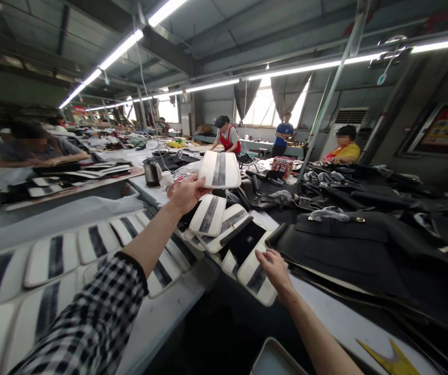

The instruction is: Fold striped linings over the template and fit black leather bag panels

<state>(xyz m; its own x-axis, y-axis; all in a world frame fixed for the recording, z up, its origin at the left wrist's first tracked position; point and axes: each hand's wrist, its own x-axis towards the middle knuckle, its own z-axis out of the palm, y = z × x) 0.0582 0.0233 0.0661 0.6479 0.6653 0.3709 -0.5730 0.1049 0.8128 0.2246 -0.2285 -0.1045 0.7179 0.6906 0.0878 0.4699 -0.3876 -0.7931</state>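
Observation:
My left hand [187, 192] is raised over the table and grips a white padded panel with a grey-black stripe [220, 170] by its left edge. Below it lies a loose pile of the same striped panels [224, 221], some overlapping a black piece [247, 240]. My right hand [274, 271] rests with fingers spread on the nearest striped panel [256, 278] at the table's front edge. A row of more striped panels [52, 258] runs along the bench at the left, under my checked sleeve.
Black leather-like sheets and bag parts [357, 250] cover the table to the right. A kettle [152, 172] and a red box [282, 165] stand farther back. Other people work at benches behind and to the left. A grey tray [274, 359] sits low in front.

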